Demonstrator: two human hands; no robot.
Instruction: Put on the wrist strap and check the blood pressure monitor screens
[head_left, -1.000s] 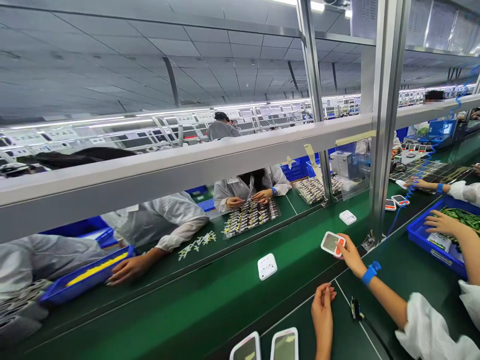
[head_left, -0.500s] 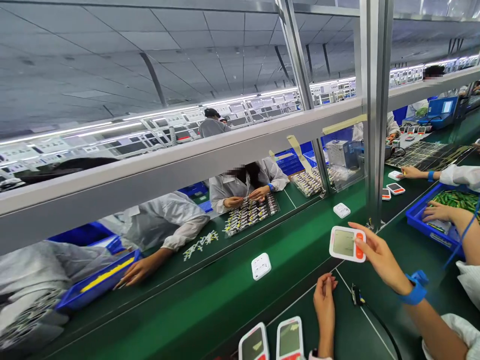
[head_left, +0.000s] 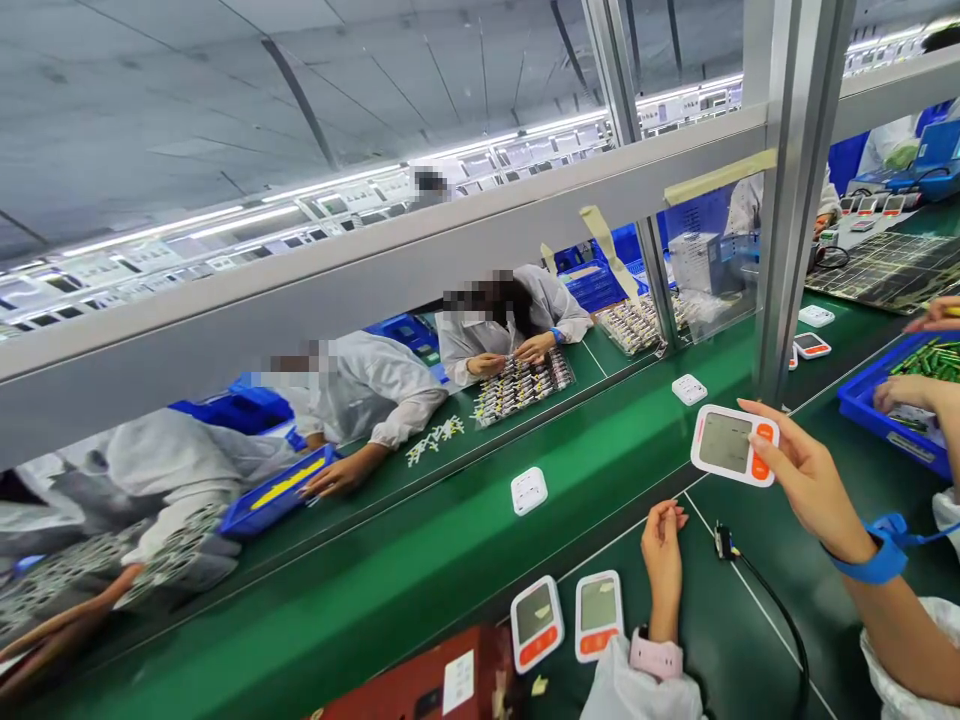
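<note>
My right hand (head_left: 806,478) holds a white device with a grey screen and an orange button (head_left: 733,445) up in the air above the green bench, gripping its right end. A blue wrist strap (head_left: 874,553) circles that wrist. My left hand (head_left: 663,550) rests flat on the dark green mat, fingers loosely together, holding nothing. Beside its forearm lie two more white devices with orange ends (head_left: 568,618). A black cable with a small plug (head_left: 724,541) lies between my hands.
White square parts (head_left: 529,490) (head_left: 688,389) sit on the green conveyor belt. An aluminium post (head_left: 793,190) and crossbar frame the bench. Co-workers in white coats work opposite. A blue bin with green parts (head_left: 892,400) is at right, a neighbour's hand in it.
My right hand has lifted the white device off the belt edge and drawn it right and nearer to me. My view has tipped down, so the two devices near my left forearm show fully.
</note>
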